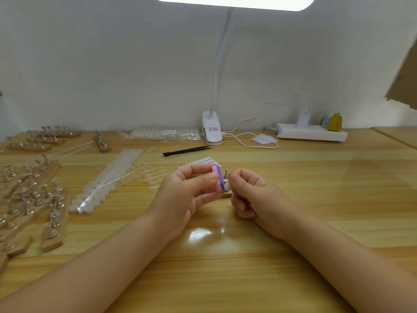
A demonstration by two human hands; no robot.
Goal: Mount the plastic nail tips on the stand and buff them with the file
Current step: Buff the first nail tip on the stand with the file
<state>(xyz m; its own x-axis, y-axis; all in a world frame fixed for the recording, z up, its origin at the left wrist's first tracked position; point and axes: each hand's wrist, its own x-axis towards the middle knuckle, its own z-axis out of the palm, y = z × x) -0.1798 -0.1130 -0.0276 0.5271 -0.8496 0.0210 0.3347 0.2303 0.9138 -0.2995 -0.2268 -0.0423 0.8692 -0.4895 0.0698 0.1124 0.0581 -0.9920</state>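
Mid-buff now: left hand (191,190) pinches the pink-purple file (217,178), right hand (250,195) pinches a small stand (226,177) carrying a nail tip (228,185), both raised above the surface (225,256) at centre. File touches tip. Best kept light: short strokes, stand held steady, tip turned for even coverage. Spare tips (106,184) lie left.
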